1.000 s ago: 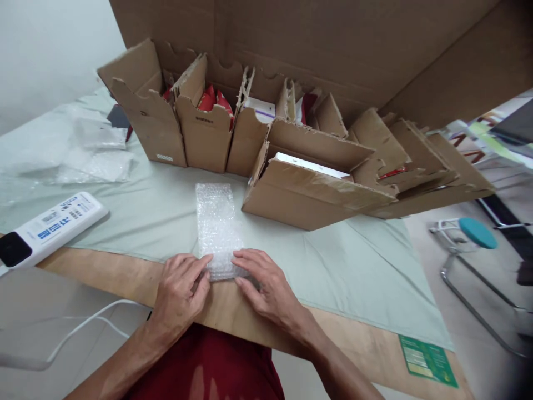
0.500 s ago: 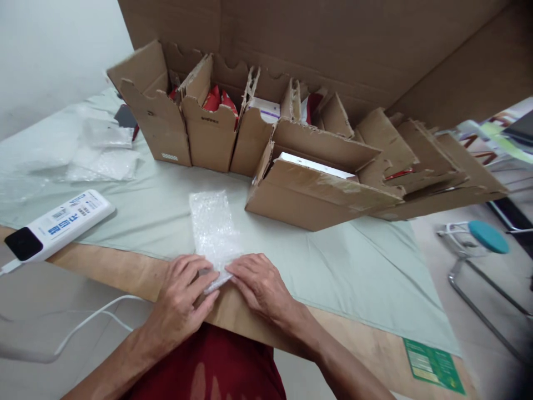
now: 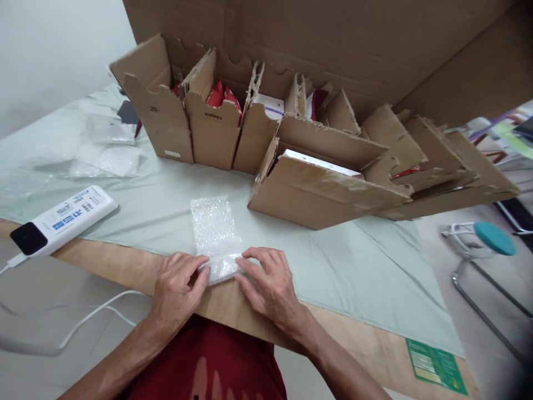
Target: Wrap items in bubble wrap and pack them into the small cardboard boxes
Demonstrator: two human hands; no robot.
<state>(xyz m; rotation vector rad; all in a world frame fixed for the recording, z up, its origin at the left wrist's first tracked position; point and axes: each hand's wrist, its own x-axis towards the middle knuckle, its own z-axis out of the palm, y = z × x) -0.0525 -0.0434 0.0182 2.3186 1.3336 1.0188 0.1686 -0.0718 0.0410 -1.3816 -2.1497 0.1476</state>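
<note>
Left hand [image 3: 179,286] and right hand [image 3: 266,283] both pinch the near end of the bubble wrap [image 3: 212,225] with curled fingertips, one at each corner; the strip lies lengthwise on the green cloth [image 3: 353,261], its near end at the wooden table edge [image 3: 116,266], with a cardboard box [image 3: 316,191] just beyond; that end looks doubled over, so a first fold seems in hand; rolling onward would call for even pressure from both sides, lest it skew.

L hand [image 3: 177,289] & R hand [image 3: 270,286], fingers [image 3: 201,270] on near end of bubble wrap [image 3: 212,225] at table [image 3: 125,266] edge, cardboard boxes [image 3: 212,133] behind
</note>
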